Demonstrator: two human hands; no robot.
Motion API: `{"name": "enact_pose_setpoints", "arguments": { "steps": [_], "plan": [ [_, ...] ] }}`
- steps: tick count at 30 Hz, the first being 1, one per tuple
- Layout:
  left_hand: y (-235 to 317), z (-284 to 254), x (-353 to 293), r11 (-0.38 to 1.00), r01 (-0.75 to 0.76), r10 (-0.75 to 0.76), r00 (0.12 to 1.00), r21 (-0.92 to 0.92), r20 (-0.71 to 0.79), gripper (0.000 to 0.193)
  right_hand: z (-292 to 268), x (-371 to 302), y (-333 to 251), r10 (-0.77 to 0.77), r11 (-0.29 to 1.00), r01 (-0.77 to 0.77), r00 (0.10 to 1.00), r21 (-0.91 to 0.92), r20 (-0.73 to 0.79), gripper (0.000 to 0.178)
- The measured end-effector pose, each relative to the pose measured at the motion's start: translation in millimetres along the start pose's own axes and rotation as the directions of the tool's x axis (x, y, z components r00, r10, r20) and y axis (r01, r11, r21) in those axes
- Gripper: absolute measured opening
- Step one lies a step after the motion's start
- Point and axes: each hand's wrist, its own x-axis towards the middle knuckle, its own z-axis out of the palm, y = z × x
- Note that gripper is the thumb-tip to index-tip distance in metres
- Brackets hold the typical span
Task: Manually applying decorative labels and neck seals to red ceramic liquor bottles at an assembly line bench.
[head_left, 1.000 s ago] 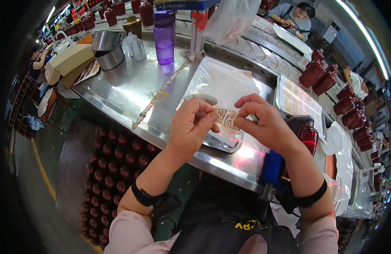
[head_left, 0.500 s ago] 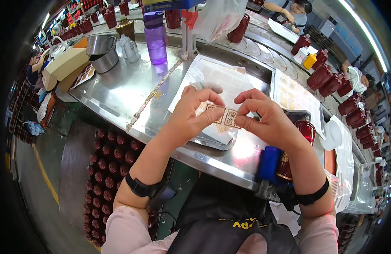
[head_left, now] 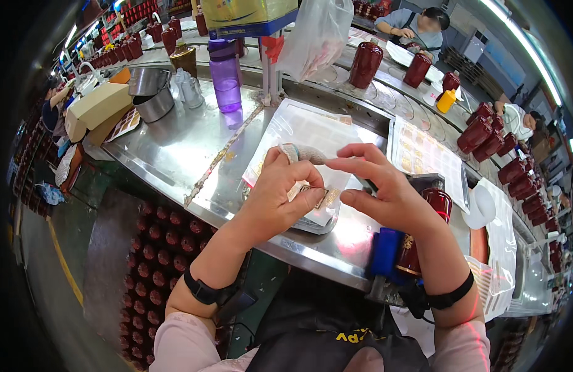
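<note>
My left hand [head_left: 271, 192] pinches a small gold-and-brown label [head_left: 305, 190] between thumb and forefinger, partly covered by the fingers. One of its fingers wears a pale cloth finger sleeve [head_left: 308, 154]. Just to the right, my right hand [head_left: 385, 189] is open, its thumb and fingers apart with nothing seen between them. Both hands hover over a metal tray lined with translucent white sheets [head_left: 295, 124]. A gold-patterned patch [head_left: 331, 198] shows on the lining beneath them. Beside my right forearm, a dark red bottle [head_left: 436, 203] lies tilted against a blue padded holder [head_left: 383, 253].
A sheet of gold labels [head_left: 416, 149] lies on the right. Behind stand a purple water bottle [head_left: 224, 77], metal pots [head_left: 155, 102] and a hanging plastic bag [head_left: 317, 37]. Red bottles [head_left: 366, 64] line the conveyor, where a co-worker [head_left: 416, 31] sits. Crated bottles [head_left: 156, 266] stand lower left.
My right hand has opened and drawn away from the label it pinched, which no longer shows in its fingers. My left hand keeps its pinch. Bottles on the conveyor have shifted.
</note>
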Motion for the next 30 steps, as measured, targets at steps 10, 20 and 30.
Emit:
{"name": "enact_pose_setpoints", "arguments": {
  "steps": [10, 20, 30],
  "plan": [
    [5.8, 1.6, -2.9, 0.999, -0.046, 0.047, 0.998, 0.012, -0.035, 0.012, 6.2, 0.1, 10.1, -0.142, 0.989, 0.142, 0.99, -0.05, 0.002, 0.012],
    [-6.2, 12.1, 6.2, 0.963, 0.096, -0.129, 0.985, -0.25, -0.116, 0.017, -0.9, -10.1, 14.4, -0.065, 0.996, 0.057, 0.989, -0.064, -0.131, 0.01],
    [-52.0, 24.0, 74.5, 0.814, 0.38, -0.344, 0.925, -0.439, 0.163, 0.027, -38.3, -26.7, 20.3, 0.023, 0.998, -0.043, 0.947, -0.053, -0.319, 0.014]
  ]
}}
